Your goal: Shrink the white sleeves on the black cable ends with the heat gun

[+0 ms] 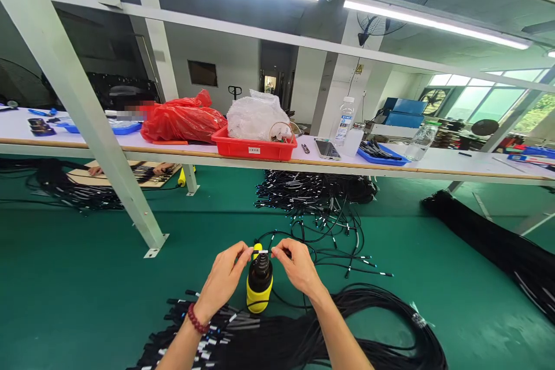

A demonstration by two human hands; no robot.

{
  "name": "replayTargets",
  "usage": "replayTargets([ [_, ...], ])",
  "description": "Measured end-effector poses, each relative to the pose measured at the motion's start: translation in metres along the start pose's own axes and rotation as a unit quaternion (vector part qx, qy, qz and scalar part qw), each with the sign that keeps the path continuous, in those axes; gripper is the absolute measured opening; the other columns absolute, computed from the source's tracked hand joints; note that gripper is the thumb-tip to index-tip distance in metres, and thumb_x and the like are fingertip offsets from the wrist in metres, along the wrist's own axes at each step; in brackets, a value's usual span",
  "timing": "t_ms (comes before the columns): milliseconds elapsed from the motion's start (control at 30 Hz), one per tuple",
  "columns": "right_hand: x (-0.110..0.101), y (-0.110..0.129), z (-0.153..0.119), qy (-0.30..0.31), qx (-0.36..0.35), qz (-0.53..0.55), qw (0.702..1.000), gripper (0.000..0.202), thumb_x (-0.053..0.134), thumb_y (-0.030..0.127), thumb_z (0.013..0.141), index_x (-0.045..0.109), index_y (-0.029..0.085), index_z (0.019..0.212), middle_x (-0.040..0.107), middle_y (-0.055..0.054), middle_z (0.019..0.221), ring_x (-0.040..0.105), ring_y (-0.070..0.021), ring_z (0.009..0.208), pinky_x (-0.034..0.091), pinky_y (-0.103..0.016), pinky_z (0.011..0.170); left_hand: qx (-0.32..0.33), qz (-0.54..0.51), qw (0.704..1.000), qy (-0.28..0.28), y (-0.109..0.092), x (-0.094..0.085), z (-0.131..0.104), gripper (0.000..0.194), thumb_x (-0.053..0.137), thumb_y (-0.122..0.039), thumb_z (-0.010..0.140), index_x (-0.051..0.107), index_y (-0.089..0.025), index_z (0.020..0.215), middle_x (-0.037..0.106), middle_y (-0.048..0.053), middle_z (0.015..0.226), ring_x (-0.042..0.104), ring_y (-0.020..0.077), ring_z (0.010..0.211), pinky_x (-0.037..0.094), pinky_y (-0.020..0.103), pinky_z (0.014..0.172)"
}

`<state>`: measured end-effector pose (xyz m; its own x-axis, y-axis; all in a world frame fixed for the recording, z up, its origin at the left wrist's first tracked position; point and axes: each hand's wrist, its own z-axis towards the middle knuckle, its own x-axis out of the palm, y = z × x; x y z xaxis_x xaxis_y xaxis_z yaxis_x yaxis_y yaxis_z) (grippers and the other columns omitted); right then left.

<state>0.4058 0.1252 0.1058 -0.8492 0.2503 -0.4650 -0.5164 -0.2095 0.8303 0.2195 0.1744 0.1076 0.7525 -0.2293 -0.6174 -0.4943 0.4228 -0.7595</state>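
Observation:
My left hand (pixel 225 273) pinches one end of a short black cable piece with a white label (pixel 263 251). On the other side of the label, my right hand (pixel 298 265) grips the same cable between thumb and fingers. The labelled part lies level across the dark nozzle of a yellow and black heat tool (pixel 259 295), which stands upright on the green work surface (pixel 208 237). A large bundle of black cables (pixel 260 344) lies nearest me, beneath my forearms, its labelled ends to the left.
Behind is a pile of black cables (pixel 316 191); another bundle (pixel 489 243) lies right. The raised shelf (pixel 269 165) carries a red tray (pixel 255 147), red bag (pixel 184 118), phone (pixel 327 149) and bottles. A slanted white post (pixel 108 144) stands left. A person's hands (pixel 162 168) show beyond it.

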Motion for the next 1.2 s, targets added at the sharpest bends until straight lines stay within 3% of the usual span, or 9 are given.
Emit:
replayTargets([
  [300, 0.01, -0.01, 0.002, -0.046, 0.002, 0.036, 0.998, 0.015, 0.057, 0.024, 0.083, 0.065, 0.017, 0.073, 0.064, -0.002, 0.074, 0.058, -0.0153, 0.069, 0.041, -0.023, 0.063, 0.011, 0.002, 1.0, -0.022, -0.003, -0.002, -0.002, 0.035, 0.039, -0.052, 0.092, 0.055, -0.022, 0.086, 0.058, -0.001, 0.079, 0.049, 0.0167, 0.067, 0.038, 0.028, 0.065],
  [467, 0.006, -0.023, 0.001, -0.089, 0.038, 0.05, 0.994, 0.03, 0.053, 0.042, 0.088, 0.067, 0.018, 0.075, 0.062, -0.001, 0.066, 0.055, -0.0151, 0.061, 0.039, -0.024, 0.057, -0.007, 0.016, 1.0, -0.023, 0.001, -0.006, -0.003, 0.036, 0.034, -0.053, 0.095, 0.055, -0.023, 0.092, 0.064, 0.001, 0.091, 0.057, 0.019, 0.082, 0.043, 0.031, 0.075],
  [567, -0.001, -0.051, 0.002, -0.149, 0.091, 0.053, 0.983, 0.045, 0.04, 0.052, 0.092, 0.068, 0.017, 0.089, 0.067, -0.005, 0.076, 0.06, -0.0187, 0.069, 0.044, -0.027, 0.063, -0.033, 0.041, 0.999, -0.009, 0.025, -0.008, -0.006, 0.032, 0.035, -0.049, 0.096, 0.055, -0.023, 0.094, 0.064, 0.002, 0.095, 0.059, 0.0184, 0.085, 0.046, 0.031, 0.077],
  [667, -0.005, -0.089, -0.003, -0.199, 0.162, 0.047, 0.965, 0.047, 0.037, 0.05, 0.093, 0.063, 0.015, 0.111, 0.069, -0.013, 0.108, 0.063, -0.0246, 0.1, 0.047, -0.034, 0.084, -0.072, 0.082, 0.994, 0.03, 0.07, 0.001, -0.012, 0.018, 0.049, -0.034, 0.094, 0.057, -0.018, 0.092, 0.064, 0.002, 0.09, 0.061, 0.0185, 0.088, 0.047, 0.035, 0.082],
  [733, -0.002, -0.111, -0.011, -0.205, 0.214, 0.041, 0.954, 0.043, 0.046, 0.046, 0.092, 0.061, 0.013, 0.115, 0.066, -0.016, 0.115, 0.062, -0.0263, 0.106, 0.047, -0.039, 0.089, -0.104, 0.108, 0.986, 0.07, 0.102, 0.015, -0.021, 0.014, 0.059, -0.029, 0.091, 0.061, -0.015, 0.091, 0.065, 0.002, 0.086, 0.062, 0.0184, 0.087, 0.049, 0.038, 0.084],
  [867, 0.012, -0.136, -0.033, -0.183, 0.258, 0.037, 0.948, 0.033, 0.06, 0.037, 0.088, 0.061, 0.012, 0.11, 0.069, -0.011, 0.105, 0.066, -0.0224, 0.094, 0.051, -0.041, 0.086, -0.129, 0.131, 0.971, 0.155, 0.149, 0.053, -0.045, 0.014, 0.067, -0.027, 0.087, 0.065, -0.013, 0.092, 0.068, 0.002, 0.092, 0.065, 0.0178, 0.09, 0.052, 0.039, 0.086],
  [967, 0.021, -0.137, -0.046, -0.158, 0.241, 0.038, 0.957, 0.031, 0.062, 0.032, 0.083, 0.062, 0.012, 0.107, 0.07, -0.012, 0.1, 0.068, -0.0227, 0.089, 0.053, -0.037, 0.08, -0.13, 0.16, 0.964, 0.167, 0.166, 0.07, -0.06, 0.015, 0.065, -0.028, 0.089, 0.066, -0.014, 0.092, 0.07, 0.003, 0.094, 0.065, 0.0189, 0.093, 0.05, 0.041, 0.09],
  [1033, 0.024, -0.131, -0.052, -0.134, 0.215, 0.041, 0.966, 0.029, 0.06, 0.032, 0.08, 0.064, 0.013, 0.101, 0.071, -0.012, 0.095, 0.069, -0.0238, 0.085, 0.054, -0.035, 0.075, -0.121, 0.175, 0.964, 0.157, 0.171, 0.07, -0.067, 0.016, 0.06, -0.03, 0.09, 0.066, -0.015, 0.092, 0.071, 0.005, 0.094, 0.065, 0.0198, 0.094, 0.05, 0.041, 0.09],
  [1200, 0.027, -0.092, -0.065, -0.07, 0.116, 0.038, 0.99, 0.023, 0.049, 0.033, 0.087, 0.065, 0.017, 0.091, 0.07, -0.009, 0.084, 0.066, -0.0233, 0.077, 0.052, -0.035, 0.072, -0.05, 0.177, 0.974, 0.132, 0.158, 0.036, -0.075, 0.023, 0.051, -0.039, 0.087, 0.068, -0.024, 0.087, 0.074, 0.005, 0.094, 0.067, 0.0235, 0.093, 0.052, 0.036, 0.086],
])
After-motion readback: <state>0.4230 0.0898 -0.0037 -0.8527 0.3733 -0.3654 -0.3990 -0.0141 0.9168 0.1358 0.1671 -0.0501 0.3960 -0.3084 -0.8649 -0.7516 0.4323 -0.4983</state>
